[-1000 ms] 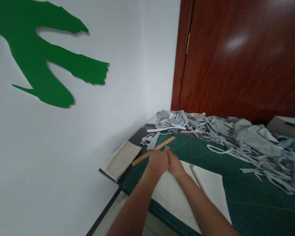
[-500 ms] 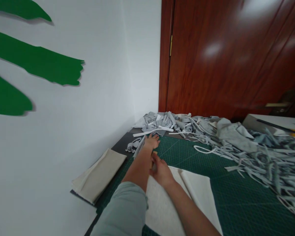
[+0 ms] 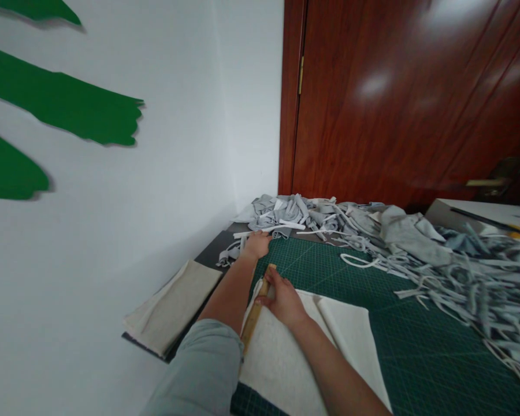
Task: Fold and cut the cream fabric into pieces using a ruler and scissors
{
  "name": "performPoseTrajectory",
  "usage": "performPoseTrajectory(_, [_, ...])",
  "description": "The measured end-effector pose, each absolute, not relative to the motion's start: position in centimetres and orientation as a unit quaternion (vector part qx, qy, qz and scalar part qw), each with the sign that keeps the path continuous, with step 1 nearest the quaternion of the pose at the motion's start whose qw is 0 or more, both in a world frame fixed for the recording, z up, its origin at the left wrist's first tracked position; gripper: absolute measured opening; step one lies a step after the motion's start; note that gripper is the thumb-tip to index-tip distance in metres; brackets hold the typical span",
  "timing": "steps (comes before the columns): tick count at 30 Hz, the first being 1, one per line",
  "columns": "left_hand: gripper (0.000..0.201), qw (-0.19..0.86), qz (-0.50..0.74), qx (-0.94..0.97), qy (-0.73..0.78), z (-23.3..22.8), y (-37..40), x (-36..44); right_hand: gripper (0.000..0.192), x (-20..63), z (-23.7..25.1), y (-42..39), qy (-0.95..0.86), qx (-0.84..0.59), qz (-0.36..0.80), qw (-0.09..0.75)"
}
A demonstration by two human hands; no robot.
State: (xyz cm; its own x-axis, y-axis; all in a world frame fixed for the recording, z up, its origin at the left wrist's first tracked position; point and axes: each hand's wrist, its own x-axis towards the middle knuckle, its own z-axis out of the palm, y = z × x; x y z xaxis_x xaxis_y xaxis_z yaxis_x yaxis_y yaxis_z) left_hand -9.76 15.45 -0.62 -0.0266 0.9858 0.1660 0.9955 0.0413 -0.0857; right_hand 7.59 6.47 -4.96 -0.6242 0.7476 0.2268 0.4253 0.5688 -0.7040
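We reach our left hand (image 3: 256, 244) out to the far edge of the green cutting mat (image 3: 416, 341), where its fingers rest among loose grey fabric strips (image 3: 238, 249). The fingers curl down over those strips, but we cannot tell whether they actually pinch one or only lie on top. Our right hand (image 3: 283, 299) sits nearer to us, its fingers closed on the far end of a wooden ruler (image 3: 255, 312), thumb on the upper face. The ruler runs from those fingers back toward us, lying along the left edge of a sheet of white cloth (image 3: 294, 358) that is spread flat on the mat under our right wrist and forearm. Left of our left forearm, just off the mat, a folded beige cloth (image 3: 175, 306) lies on the dark table (image 3: 212, 245). Beyond the fingertips of both hands, a big heap of grey scraps (image 3: 398, 237) stretches along the back of the table and off to the right. Behind it stands a dark wooden door (image 3: 398, 98), and the white wall (image 3: 156, 202) to our left carries a green shape (image 3: 69, 112).
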Motion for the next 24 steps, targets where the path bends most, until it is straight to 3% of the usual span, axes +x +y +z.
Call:
performPoseTrajectory(14, [0.034,0.039,-0.019,-0.65,-0.759,-0.1,18.7,-9.7,0.083,7.5,-4.8,6.5,-0.837,-0.355,0.314,0.273])
performPoseTrajectory(24, [0.031,-0.073,-0.07,-0.695,-0.712,1.1,22.9,-8.4,0.077,7.2,-5.3,6.8,-0.848,-0.347,0.294,0.272])
